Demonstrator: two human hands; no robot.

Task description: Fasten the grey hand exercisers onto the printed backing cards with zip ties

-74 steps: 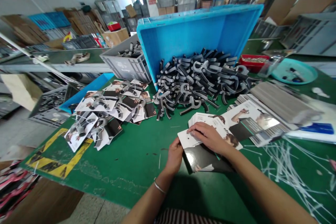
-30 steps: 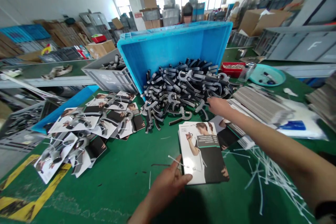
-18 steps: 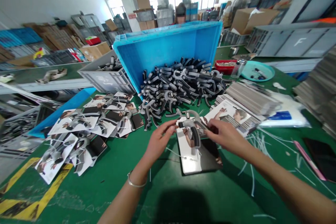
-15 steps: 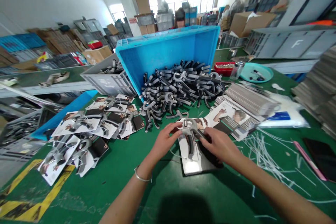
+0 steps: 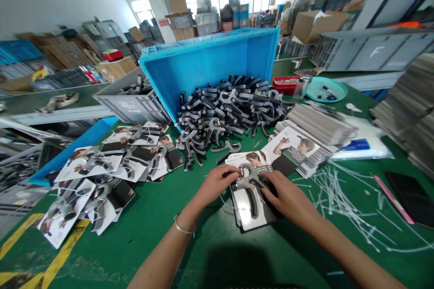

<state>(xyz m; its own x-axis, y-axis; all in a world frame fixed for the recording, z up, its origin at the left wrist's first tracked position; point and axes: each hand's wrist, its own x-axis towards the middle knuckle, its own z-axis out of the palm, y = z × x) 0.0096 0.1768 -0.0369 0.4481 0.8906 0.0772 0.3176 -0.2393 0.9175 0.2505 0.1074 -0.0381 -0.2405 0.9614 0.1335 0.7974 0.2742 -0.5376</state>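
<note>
1. Grey-and-black, V-shaped hand exerciser [image 5: 250, 193] with rounded head [image 5: 251, 168] and silver spring [image 5: 242, 171]: lying on a stack of glossy, rectangular printed cards [image 5: 264, 219], upon a green tabletop [image 5: 162, 235].

2. Left bare hand [image 5: 217, 183]: fingertips at the spring side of the head; pinching or lightly touching, cannot tell. Right bare hand [image 5: 286, 194]: curled around the right-hand handle, covering much of it.

3. For good placement, by judgement: steady the head with the left fingertips, turn with the right, and seat flat within the top card's outline. Keep the near handle [image 5: 253, 205] clear of the thin white plastic tie [image 5: 242, 209] just beside it. Press lightly, to avoid skewing the stack.

4. Direction: head toward the large blue plastic crate [image 5: 210, 58]; open end of the V nearward and rightward.

5. Long axis: roughly far to near along the near handle, with a slight rightward lean at the near tip; right-hand handle slanting more sharply, tip hidden.
</note>
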